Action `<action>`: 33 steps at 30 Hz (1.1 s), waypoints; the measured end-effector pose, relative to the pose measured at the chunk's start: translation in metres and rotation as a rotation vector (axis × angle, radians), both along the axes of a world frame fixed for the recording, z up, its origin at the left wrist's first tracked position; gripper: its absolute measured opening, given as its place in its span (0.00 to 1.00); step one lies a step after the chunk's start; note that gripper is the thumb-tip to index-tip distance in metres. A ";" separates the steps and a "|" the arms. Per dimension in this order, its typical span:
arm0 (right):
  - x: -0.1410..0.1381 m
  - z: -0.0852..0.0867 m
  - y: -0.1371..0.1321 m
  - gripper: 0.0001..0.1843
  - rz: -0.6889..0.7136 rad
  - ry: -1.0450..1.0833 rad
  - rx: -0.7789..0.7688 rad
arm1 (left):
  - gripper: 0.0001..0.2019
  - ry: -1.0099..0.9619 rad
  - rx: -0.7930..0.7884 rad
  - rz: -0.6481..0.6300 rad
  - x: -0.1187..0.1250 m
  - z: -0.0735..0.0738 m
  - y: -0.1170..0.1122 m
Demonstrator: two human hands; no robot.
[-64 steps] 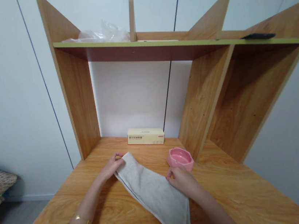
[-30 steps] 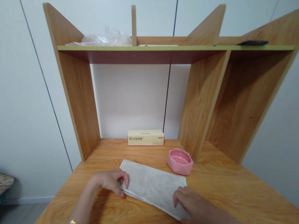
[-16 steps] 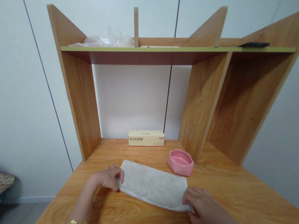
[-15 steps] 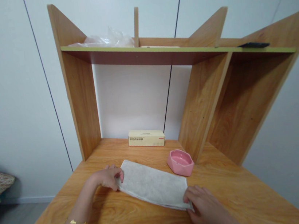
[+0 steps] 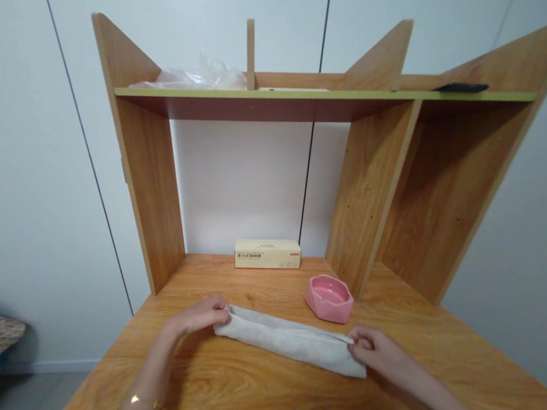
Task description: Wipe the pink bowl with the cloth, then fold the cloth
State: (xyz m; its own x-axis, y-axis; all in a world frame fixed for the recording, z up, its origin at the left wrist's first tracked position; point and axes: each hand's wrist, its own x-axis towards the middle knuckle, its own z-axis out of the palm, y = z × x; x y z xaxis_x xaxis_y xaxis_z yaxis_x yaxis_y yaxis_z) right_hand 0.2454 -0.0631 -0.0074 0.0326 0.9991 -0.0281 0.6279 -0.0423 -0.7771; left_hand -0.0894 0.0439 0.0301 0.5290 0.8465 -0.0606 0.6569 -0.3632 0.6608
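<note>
A light grey cloth [image 5: 289,343], folded into a long narrow strip, lies slantwise on the wooden desk. Its near edge is lifted and folded over toward the back. My left hand [image 5: 207,313] is closed on the cloth's left end, thumb and fingers pinching the upper edge. At the other end, my right hand [image 5: 376,351] pinches the upper right corner. Just behind the right part of the cloth stands a pink angular ashtray [image 5: 330,300], touched by neither hand.
A cream-coloured box [image 5: 267,254] with printed characters stands at the back of the desk [image 5: 218,400]. Wooden shelving [image 5: 376,185] rises behind and to the right. On its upper shelf lie a clear plastic bag [image 5: 201,77] and a flat black object [image 5: 462,87].
Both hands have raised the near edge of the cloth and brought it toward the back, so the wide flat panel is now a narrow folded strip.
</note>
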 end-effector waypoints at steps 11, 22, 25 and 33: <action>0.010 -0.015 0.017 0.06 -0.196 -0.414 0.071 | 0.16 0.132 0.399 0.269 0.034 -0.017 -0.005; 0.021 -0.022 0.016 0.11 -0.189 -0.246 0.057 | 0.13 0.121 0.490 -0.150 0.087 -0.028 -0.043; 0.020 -0.024 0.018 0.10 -0.170 -0.177 0.036 | 0.13 0.154 0.457 -0.135 0.090 -0.031 -0.046; 0.006 0.008 0.018 0.12 -0.017 0.152 0.079 | 0.14 0.123 0.425 -0.080 0.086 -0.032 -0.042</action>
